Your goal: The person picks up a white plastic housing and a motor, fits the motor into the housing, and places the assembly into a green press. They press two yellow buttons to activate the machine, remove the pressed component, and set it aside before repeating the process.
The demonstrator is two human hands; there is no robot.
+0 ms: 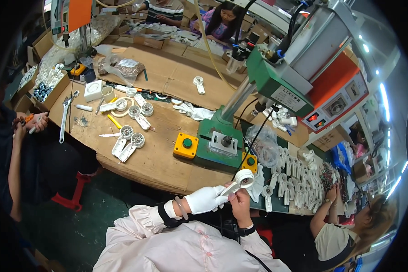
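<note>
A white handheld fan housing (244, 177), with a round ring head and a short handle, is held up in front of my chest. My left hand (203, 200), in a white glove, is closed around its handle end. My bare right hand (240, 205) grips the same piece from below, under the round head. Small dark parts show inside the ring, too small to make out. Just beyond the hands stands a green press (220, 140) with a metal fixture block (223, 144) on its base, flanked by a yellow button box (185, 145) and another yellow button box (249, 161).
Several white fan housings (127, 144) lie on the wooden table (158, 167) at left, near a wrench (65, 113). Rows of similar housings (299, 186) cover the right side. A co-worker (333, 226) sits at right; another person's hands (31, 122) show at left. Cables hang by the press.
</note>
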